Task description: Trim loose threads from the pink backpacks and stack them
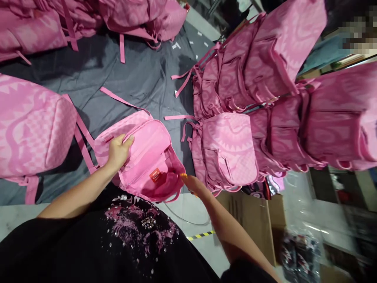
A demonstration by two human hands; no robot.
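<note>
A pink backpack lies unzipped in front of me, its front panel folded back so that the pink lining shows. Inside it sits a red-orange label. My left hand is closed on the edge of the opened panel, thumb on the lining side. At the right rim of the opening, my right hand grips the bag's edge; most of its fingers are hidden, and something yellow-orange shows at the fingertips. One strap of this backpack stretches out over the dark cloth.
Dark grey cloth covers the table. Another pink backpack lies at left, with a pile of pink bags at the far edge. Stacked pink backpacks stand at right. Below them are a cardboard box and a plastic-wrapped bundle.
</note>
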